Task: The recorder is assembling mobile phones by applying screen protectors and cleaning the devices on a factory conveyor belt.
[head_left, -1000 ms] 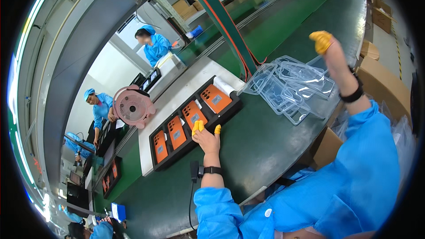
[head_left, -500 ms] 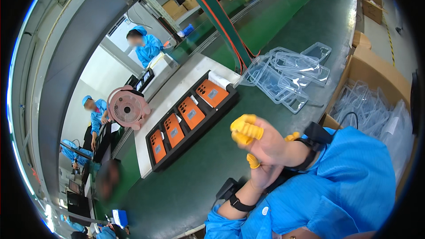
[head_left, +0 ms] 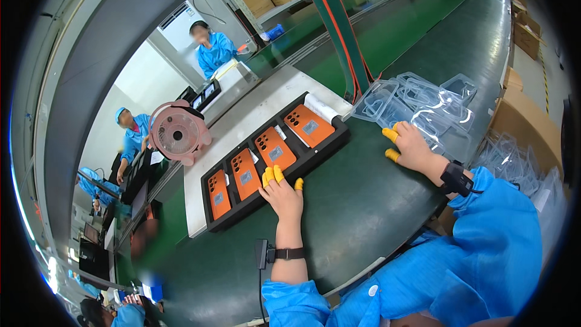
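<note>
Yellow finger cots cover fingertips on both of my hands. My left hand [head_left: 283, 198] reaches over the front edge of a black tray [head_left: 233, 220], fingers spread and holding nothing. Its fingertips are nearest an orange phone [head_left: 276, 147], though contact is unclear. Several such phones lie in the tray's slots, back side up, among them one at the right end [head_left: 310, 126] and one at the left end [head_left: 219, 195]. My right hand [head_left: 417, 150] is open at the near edge of a pile of clear plastic shells [head_left: 402, 100]; whether it touches them is hard to tell.
The tray rests on a white board [head_left: 196, 221] over the green bench [head_left: 357, 206]. A pink fan [head_left: 177, 135] stands behind it. A green post [head_left: 333, 30] rises behind the shells. At right, a cardboard box [head_left: 532, 115] holds more clear shells. People in blue work farther off.
My hands were together in front of me and have parted. The left has moved to the tray, the right to the plastic shells. The view has shifted slightly.
</note>
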Tool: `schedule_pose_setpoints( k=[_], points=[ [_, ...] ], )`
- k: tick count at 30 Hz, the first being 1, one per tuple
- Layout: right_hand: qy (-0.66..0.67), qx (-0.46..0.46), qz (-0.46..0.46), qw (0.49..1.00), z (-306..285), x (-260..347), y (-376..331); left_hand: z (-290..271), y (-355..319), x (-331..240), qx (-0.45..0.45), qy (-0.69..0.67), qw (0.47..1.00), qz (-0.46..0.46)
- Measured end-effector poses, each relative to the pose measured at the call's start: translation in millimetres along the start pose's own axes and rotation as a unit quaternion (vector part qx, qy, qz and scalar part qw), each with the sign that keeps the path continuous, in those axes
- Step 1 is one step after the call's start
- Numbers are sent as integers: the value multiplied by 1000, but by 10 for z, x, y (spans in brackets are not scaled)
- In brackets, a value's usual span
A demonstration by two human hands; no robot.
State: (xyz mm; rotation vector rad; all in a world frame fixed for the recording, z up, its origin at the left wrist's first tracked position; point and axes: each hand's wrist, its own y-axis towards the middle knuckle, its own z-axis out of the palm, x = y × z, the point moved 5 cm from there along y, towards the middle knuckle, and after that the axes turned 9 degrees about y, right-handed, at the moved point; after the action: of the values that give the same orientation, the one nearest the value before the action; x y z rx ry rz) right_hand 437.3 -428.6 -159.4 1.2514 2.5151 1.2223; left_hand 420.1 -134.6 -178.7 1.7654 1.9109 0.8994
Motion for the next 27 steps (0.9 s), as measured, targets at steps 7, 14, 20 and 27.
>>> schedule_pose_setpoints(
  k=[7,14,20,27],
  points=[
    [33,50,-13,998,-186,-338,-9,250,79,18,-9,-58,998,23],
    [145,-232,203,940,-970,-1136,-247,-27,161,-33,-48,-122,991,32],
    [170,-390,414,805,-1861,-2582,-1097,6,144,666,-54,-82,983,-154],
    [100,-155,135,974,-791,-407,115,-83,92,1380,-27,28,944,-326]
  ],
)
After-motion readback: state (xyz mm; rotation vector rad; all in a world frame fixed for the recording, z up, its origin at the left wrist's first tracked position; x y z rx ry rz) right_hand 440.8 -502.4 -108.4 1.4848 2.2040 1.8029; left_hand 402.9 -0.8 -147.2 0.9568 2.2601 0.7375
